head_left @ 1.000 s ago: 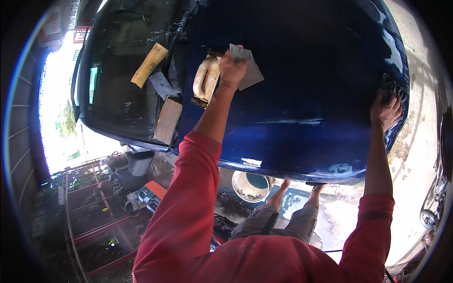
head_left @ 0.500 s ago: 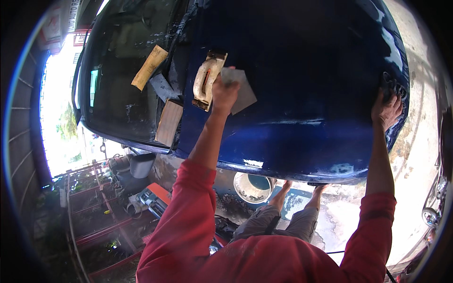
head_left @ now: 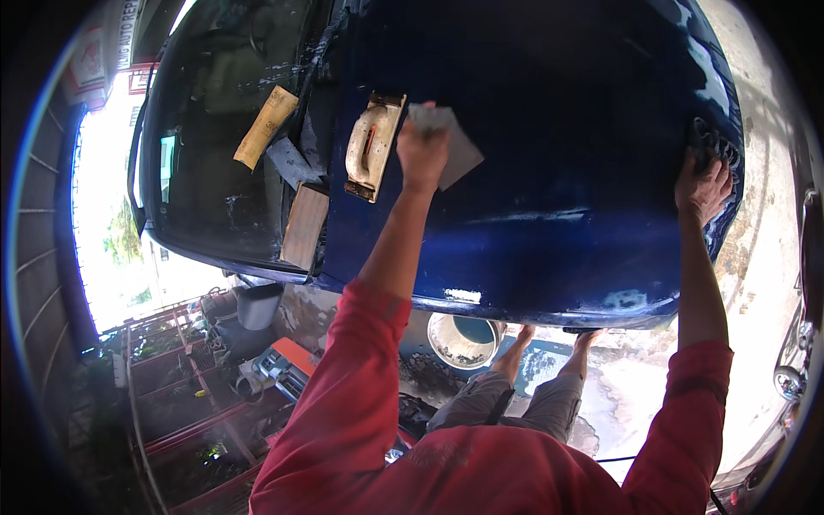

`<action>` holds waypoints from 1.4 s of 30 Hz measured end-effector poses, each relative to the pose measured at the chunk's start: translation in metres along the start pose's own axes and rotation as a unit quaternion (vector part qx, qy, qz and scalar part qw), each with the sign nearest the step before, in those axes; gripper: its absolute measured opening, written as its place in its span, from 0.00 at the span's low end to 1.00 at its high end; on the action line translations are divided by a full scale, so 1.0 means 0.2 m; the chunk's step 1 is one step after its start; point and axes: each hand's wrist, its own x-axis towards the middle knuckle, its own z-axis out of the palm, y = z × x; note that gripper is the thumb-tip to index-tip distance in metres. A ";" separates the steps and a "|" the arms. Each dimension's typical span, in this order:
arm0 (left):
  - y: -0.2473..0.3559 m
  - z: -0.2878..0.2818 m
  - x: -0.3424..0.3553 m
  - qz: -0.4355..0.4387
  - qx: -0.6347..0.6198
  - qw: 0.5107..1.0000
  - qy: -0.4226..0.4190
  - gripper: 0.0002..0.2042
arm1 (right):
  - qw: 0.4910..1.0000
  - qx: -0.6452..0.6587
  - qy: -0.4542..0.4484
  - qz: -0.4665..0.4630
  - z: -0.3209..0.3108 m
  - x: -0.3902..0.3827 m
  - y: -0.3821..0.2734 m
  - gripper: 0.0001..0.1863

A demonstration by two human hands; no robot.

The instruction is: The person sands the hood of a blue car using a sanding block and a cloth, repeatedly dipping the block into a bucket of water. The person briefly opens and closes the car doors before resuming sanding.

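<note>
Grey sheet, held by the left hand, seems light, flexible; best pinched at an edge. Right hand touches dark material at the front edge of the hood; grip unclear.

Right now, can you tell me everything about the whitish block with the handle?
The whitish block is long, with a curved handle, dark ends and an orange-red mark. It looks like stained plastic, maybe. It lies on the blue hood, just left of the left hand, which isn't gripping it.
</note>
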 end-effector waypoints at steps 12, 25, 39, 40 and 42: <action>-0.06 -0.08 0.11 -0.003 -0.032 0.999 -0.035 0.23 | 1.000 -0.012 -0.005 0.006 0.00 0.00 0.00 0.35; 0.02 -0.12 0.21 0.102 0.104 0.980 -0.139 0.23 | 1.000 -0.014 0.014 0.006 0.03 0.00 0.01 0.35; 0.07 -0.15 0.17 0.022 0.163 0.981 -0.106 0.19 | 0.999 -0.046 -0.002 0.003 0.04 0.02 0.03 0.36; 0.07 -0.15 0.17 0.006 0.134 0.986 -0.100 0.20 | 0.999 -0.035 0.002 0.005 0.04 0.02 0.03 0.36; 0.05 -0.16 0.15 -0.008 0.068 0.995 -0.075 0.22 | 1.000 -0.022 0.012 0.004 0.04 0.02 0.03 0.36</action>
